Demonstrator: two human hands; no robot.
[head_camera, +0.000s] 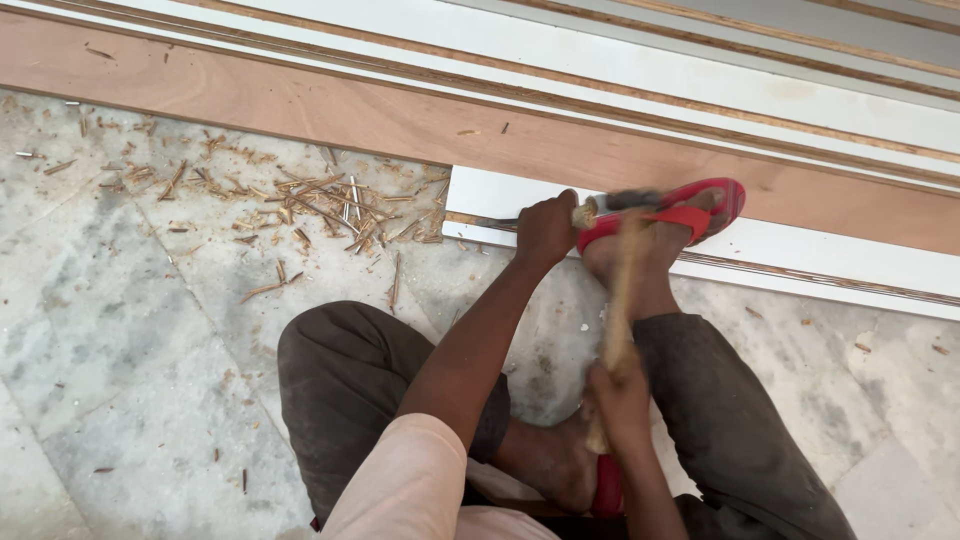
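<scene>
Nearest the camera, the right hand has its fingers clenched around the lower end of a wooden hammer handle, which runs up and away from them and looks blurred. Just below these fingers a bare foot rests on a red sandal on the marble floor. The dark trouser legs spread to either side of the hand.

Farther out, the left hand is closed in a fist around a chisel; its pale wooden butt sticks out on the right side of the fingers, and a thin dark blade shows on their left, lying along the edge of a white laminated board. The hammer head sits just right of the chisel butt, very close; whether the two touch cannot be told.

Right of that fist, the other foot in a red sandal presses on the white board. Left of the fist, wood chips lie scattered on the floor. Beyond the fingers lies a long brown plywood sheet, with more white boards stacked behind it.
</scene>
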